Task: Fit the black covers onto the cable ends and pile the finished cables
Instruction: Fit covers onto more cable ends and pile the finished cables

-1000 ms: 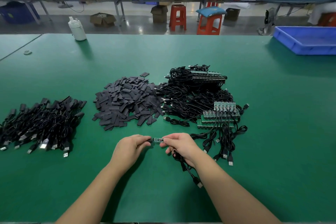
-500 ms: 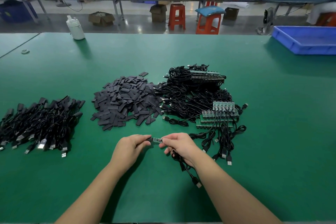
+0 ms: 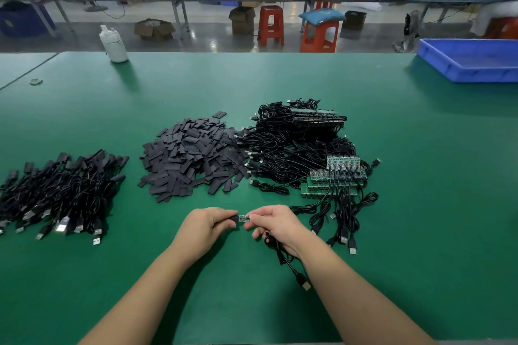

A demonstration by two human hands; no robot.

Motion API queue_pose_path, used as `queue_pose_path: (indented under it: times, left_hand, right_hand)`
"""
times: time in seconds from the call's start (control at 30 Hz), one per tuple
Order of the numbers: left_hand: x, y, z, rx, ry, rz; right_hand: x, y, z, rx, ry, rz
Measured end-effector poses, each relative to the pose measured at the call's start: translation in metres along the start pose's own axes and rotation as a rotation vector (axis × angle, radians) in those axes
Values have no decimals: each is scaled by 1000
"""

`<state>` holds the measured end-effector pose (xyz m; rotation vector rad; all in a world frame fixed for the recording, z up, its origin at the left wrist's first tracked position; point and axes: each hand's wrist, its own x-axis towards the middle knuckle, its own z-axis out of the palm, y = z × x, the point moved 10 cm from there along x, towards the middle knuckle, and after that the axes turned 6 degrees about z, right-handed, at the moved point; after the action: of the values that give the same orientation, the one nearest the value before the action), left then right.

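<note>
We see three heaps on the green bench (image 3: 392, 232): finished cables (image 3: 60, 190), loose black covers (image 3: 190, 157), bare cables (image 3: 302, 148). As half a second earlier, left hand (image 3: 204, 225) pinches one cover (image 3: 234, 218), right hand (image 3: 276, 223) grips one cable end (image 3: 244, 218) between them.
</note>
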<state>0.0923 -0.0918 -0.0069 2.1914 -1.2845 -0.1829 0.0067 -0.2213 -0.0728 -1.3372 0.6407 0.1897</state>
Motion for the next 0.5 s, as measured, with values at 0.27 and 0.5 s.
queue_pose_path:
  times: [0.27, 0.5]
  left_hand:
    - [4, 16, 11, 42, -37, 71]
    - [7, 28, 9, 54, 0, 117]
  right_hand:
    - [-3, -2, 0, -26, -9, -6]
    - [-6, -5, 2, -18, -16, -22]
